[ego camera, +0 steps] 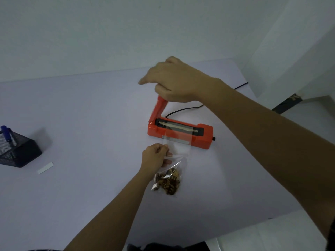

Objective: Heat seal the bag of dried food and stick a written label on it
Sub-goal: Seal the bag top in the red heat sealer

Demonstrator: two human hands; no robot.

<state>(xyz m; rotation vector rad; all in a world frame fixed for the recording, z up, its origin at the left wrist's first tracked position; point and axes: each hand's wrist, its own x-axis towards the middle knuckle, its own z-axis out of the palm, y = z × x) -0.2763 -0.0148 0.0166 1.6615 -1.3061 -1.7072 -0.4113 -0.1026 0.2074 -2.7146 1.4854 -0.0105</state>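
An orange heat sealer [203, 137] stands on the white table [90, 115], its arm [159, 109] raised steeply. My right hand [174, 82] grips the top end of that arm. A clear plastic bag [176, 153] holds brown dried food [168, 182] in its lower part; its open top lies over the sealer's front edge, just short of the heating strip. My left hand [155, 157] pinches the bag's left edge between thumb and fingers. A small white label [45, 168] lies on the table at the left.
A black mesh pen holder [17, 153] with a blue pen [6, 134] stands at the far left. The sealer's black cord [183, 109] runs back toward the right wall. The table's right edge falls away near my right forearm.
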